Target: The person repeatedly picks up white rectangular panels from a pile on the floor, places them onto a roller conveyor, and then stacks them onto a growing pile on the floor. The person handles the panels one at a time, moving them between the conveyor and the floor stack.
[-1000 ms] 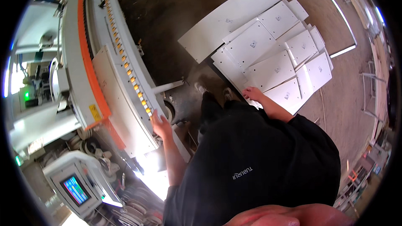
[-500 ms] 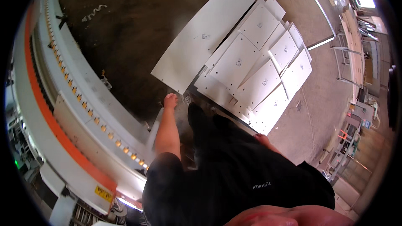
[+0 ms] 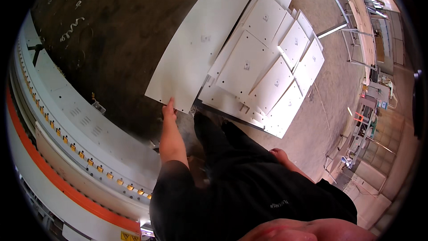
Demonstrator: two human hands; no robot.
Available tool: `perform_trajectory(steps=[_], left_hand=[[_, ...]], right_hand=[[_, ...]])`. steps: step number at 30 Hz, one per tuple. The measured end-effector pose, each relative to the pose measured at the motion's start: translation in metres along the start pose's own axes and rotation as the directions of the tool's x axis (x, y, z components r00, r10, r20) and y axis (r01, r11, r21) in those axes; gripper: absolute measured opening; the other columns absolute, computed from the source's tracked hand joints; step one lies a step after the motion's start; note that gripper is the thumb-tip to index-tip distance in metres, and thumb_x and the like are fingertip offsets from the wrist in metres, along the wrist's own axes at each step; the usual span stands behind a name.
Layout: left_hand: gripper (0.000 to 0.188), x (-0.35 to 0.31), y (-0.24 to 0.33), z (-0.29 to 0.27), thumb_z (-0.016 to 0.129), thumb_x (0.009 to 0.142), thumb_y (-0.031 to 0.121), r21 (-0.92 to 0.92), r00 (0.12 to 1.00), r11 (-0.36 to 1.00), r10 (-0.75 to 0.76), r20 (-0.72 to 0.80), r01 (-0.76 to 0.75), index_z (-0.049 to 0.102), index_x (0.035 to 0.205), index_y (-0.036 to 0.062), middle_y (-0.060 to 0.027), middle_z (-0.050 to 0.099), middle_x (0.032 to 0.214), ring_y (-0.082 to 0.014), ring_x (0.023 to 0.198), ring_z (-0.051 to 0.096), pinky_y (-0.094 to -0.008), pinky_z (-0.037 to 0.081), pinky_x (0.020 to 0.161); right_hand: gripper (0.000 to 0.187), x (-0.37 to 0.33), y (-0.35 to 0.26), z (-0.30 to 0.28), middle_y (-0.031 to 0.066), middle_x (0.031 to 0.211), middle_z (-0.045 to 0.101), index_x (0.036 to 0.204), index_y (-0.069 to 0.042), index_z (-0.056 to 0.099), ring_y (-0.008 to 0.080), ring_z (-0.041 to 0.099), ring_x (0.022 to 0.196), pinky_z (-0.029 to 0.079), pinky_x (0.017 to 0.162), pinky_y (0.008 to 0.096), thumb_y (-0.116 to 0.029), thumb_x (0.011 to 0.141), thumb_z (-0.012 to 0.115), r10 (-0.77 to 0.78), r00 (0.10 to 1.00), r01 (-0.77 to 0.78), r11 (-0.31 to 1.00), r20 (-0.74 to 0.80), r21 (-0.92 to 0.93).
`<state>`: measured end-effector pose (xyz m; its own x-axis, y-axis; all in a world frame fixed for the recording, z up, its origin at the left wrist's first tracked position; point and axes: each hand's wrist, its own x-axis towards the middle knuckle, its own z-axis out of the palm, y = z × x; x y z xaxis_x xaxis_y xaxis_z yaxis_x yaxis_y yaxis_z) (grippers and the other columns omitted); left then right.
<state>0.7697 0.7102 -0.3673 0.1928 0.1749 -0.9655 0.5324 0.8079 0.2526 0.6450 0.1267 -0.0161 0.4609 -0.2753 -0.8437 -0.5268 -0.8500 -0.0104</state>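
My left hand [image 3: 170,110] is at the near edge of a long white panel [image 3: 203,38], its fingers closed at the edge and a fingertip lying over the top face. The panel has small drilled holes along its near end and a printed label in its middle. To its right lies a stack of smaller white panels [image 3: 246,64], overlapping one another, several with labels and drilled holes. My right hand [image 3: 278,154] hangs beside my right thigh with its fingers curled, apart from the stack; I see nothing in it.
On the left runs a long machine with an orange stripe [image 3: 67,192] and a row of yellowish rollers [image 3: 90,162]. A curly white strip [image 3: 71,30] lies on the dark floor [image 3: 120,22]. Racks with boards [image 3: 362,31] and a cluttered bench [image 3: 356,136] stand along the right.
My left hand has moved forward and left from beside the long panel onto its near edge. My right hand has drawn away from the stack's near corner. The whole view has shifted.
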Motion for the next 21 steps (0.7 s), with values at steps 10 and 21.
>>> perform_trajectory(steps=[10, 21], left_hand=[[0.022, -0.102, 0.026, -0.058, 0.07, 0.095, 0.028, 0.065, 0.931, 0.958, 0.254, 0.261, -0.28, 0.063, 0.112, 0.0159, 0.0041, 0.061, 0.09, -0.0081, 0.084, 0.06, -0.0344, 0.05, 0.071], [0.029, 0.039, -0.022, 0.004, 0.077, 0.089, 0.029, 0.344, 0.951, 0.902, 0.301, -0.074, -0.259, 0.062, 0.107, 0.0114, -0.0021, 0.064, 0.092, -0.0165, 0.074, 0.06, -0.0357, 0.052, 0.061]], right_hand=[[0.038, 0.056, -0.046, -0.025, 0.011, 0.097, 0.074, 0.104, -0.005, 0.074, 0.0208, 0.071, 0.089, 0.056, 0.078, 0.0352, -0.038, 0.095, 0.059, 0.05, 0.951, -0.046, 0.999, 0.305, -0.02], [0.034, 0.052, -0.053, -0.02, 0.0078, 0.098, 0.072, 0.116, 0.0, 0.068, 0.0167, 0.068, 0.083, 0.055, 0.075, 0.0315, -0.028, 0.099, 0.061, -0.202, 0.946, 0.08, 0.902, 0.252, 0.423]])
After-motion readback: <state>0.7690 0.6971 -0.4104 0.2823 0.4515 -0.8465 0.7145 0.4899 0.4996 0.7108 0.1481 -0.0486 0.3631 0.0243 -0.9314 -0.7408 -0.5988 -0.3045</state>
